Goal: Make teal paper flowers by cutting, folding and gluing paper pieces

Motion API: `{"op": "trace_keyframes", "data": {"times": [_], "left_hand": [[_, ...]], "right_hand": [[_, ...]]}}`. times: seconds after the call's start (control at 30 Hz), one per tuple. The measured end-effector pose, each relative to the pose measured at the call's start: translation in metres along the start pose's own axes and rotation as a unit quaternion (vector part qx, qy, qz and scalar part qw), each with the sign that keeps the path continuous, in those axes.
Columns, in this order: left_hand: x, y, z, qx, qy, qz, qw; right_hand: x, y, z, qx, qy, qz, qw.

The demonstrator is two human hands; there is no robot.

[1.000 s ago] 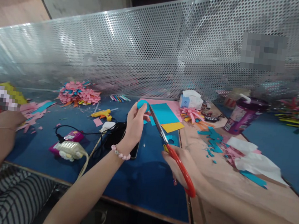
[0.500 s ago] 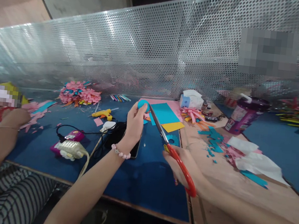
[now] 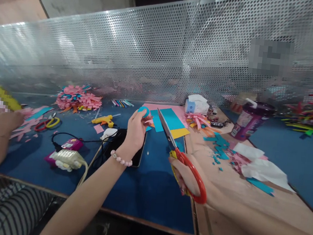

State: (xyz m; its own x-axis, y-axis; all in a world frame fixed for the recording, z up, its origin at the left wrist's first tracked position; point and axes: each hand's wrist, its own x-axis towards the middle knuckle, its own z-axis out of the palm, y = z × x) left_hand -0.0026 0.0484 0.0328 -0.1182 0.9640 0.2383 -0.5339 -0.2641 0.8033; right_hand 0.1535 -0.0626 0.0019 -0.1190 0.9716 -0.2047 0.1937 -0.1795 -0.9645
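Note:
My left hand (image 3: 135, 132), with a pink bead bracelet on its wrist, pinches a small rounded piece of blue paper (image 3: 143, 111). My right hand (image 3: 185, 171) is wrapped round the red and yellow handles of a pair of scissors (image 3: 169, 132). The blades point up and left, apart from the blue piece. Behind them lie a blue paper sheet (image 3: 170, 120), a yellow sheet (image 3: 179, 133) and a larger pink sheet (image 3: 180, 110). A black phone or tablet (image 3: 135, 156) lies partly under my left wrist.
A co-worker's hand (image 3: 4, 124) is at the left, near another pair of scissors (image 3: 47, 123). A yellow glue gun (image 3: 103, 120), a power strip (image 3: 68, 156) and a pink paper bundle (image 3: 78, 99) are nearby. On the right stand a purple cup (image 3: 250, 120) and paper scraps (image 3: 217, 145).
The scissors in my right hand have come away from the blue piece, and my left hand has shifted slightly left. Another pair of scissors now lies on the table beside the co-worker.

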Motion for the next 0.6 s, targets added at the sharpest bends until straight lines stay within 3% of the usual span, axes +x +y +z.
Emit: {"op": "trace_keyframes", "data": {"times": [0.2, 0.37, 0.47, 0.6], "left_hand": [[0.001, 0.002, -0.001, -0.038, -0.007, -0.099, 0.994], [0.002, 0.001, -0.003, -0.030, -0.002, -0.128, 0.991], [0.003, -0.001, -0.004, -0.039, -0.008, -0.142, 0.989], [0.001, -0.004, -0.003, -0.028, -0.032, -0.153, 0.987]], "right_hand": [[0.003, 0.003, -0.014, 0.059, -0.003, 0.013, 0.998], [0.023, -0.013, -0.047, 0.111, -0.006, 0.008, 0.994], [0.025, -0.013, -0.062, 0.160, 0.031, 0.001, 0.987], [0.010, 0.007, -0.056, 0.116, 0.077, -0.024, 0.990]]}}
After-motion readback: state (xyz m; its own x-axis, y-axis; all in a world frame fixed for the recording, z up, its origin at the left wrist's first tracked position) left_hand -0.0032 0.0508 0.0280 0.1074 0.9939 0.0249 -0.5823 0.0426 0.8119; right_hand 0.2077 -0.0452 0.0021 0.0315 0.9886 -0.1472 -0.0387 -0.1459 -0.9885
